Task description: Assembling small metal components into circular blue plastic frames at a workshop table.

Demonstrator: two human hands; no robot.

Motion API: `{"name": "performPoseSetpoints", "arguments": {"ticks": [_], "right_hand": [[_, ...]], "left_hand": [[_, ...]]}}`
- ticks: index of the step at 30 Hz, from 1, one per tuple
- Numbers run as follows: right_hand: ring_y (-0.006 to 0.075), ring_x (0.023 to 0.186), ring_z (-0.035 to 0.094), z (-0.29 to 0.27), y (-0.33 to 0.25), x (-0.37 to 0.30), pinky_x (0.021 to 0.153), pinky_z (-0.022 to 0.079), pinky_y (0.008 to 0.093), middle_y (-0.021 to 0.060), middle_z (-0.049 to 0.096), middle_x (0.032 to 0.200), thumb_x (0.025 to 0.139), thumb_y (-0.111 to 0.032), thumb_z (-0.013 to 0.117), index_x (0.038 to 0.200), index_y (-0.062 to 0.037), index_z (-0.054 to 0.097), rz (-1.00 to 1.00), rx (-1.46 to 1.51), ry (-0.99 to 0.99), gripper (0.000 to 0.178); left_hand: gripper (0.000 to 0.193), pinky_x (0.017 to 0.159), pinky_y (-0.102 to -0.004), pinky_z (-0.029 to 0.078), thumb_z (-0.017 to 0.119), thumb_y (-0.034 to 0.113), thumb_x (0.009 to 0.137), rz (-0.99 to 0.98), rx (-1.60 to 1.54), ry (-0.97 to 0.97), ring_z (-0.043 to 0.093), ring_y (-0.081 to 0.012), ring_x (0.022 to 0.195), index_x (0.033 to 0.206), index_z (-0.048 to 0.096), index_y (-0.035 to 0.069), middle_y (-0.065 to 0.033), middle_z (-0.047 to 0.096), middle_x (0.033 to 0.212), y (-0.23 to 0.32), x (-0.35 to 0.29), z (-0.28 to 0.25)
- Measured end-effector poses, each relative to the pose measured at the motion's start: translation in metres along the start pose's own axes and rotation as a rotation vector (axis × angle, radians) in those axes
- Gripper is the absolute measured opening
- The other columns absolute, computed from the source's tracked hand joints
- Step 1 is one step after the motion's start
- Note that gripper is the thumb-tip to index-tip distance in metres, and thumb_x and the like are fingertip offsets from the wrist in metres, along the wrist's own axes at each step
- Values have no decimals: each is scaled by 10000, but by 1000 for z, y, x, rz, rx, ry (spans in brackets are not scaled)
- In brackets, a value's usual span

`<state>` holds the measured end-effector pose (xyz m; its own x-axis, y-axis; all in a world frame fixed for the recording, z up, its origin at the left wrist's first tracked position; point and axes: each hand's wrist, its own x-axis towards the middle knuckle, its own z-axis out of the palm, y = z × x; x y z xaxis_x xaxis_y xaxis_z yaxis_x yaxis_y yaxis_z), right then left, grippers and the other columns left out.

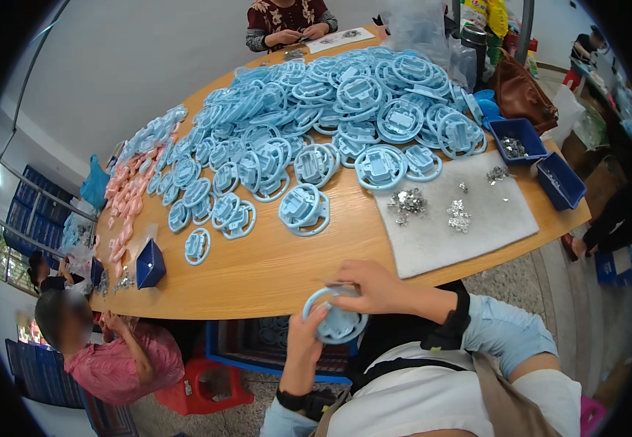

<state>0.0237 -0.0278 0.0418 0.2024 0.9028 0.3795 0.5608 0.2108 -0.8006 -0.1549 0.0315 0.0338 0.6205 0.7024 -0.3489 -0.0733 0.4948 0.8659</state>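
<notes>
My left hand (303, 339) is closed on the rim of a light-blue plastic toy steering wheel (343, 327), held just off the table's near edge. Over the wheel's upper part, my right hand (375, 288) has its fingers pinched together. Something thin and greyish shows at those fingertips, too small to make out. Beyond my hands lies a white mat (436, 247) with little heaps of shiny metal pieces (408, 202). A great pile of similar light-blue wheels (316, 91) covers the table's far half, and a few lie nearer, such as one pair (304, 210).
Two dark-blue bins (517, 138) of metal bits stand at the right edge, beside a brown bag (523, 95). Pink parts (128, 182) and another blue bin (150, 264) are at the left. Co-workers sit at left (123, 357) and far side (287, 22). A blue crate (221, 353) is below.
</notes>
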Motion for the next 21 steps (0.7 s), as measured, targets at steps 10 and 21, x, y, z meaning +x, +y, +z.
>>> {"name": "performPoseSetpoints", "arguments": {"ticks": [10, 21], "right_hand": [[281, 635, 588, -2, 61, 105, 557, 489, 354, 141, 500, 903, 704, -68, 570, 837, -23, 550, -214, -728, -149, 142], [279, 613, 586, -11, 23, 94, 529, 463, 372, 116, 544, 773, 668, -114, 622, 701, -19, 533, -225, -259, 285, 135]], "left_hand": [[432, 935, -303, 365, 596, 151, 843, 19, 201, 453, 483, -211, 1109, 1200, 465, -54, -139, 526, 1173, -44, -45, -125], [470, 936, -382, 377, 597, 48, 804, 576, 471, 307, 488, -264, 1108, 1228, 410, -30, -171, 511, 1168, 22, -6, -35]]}}
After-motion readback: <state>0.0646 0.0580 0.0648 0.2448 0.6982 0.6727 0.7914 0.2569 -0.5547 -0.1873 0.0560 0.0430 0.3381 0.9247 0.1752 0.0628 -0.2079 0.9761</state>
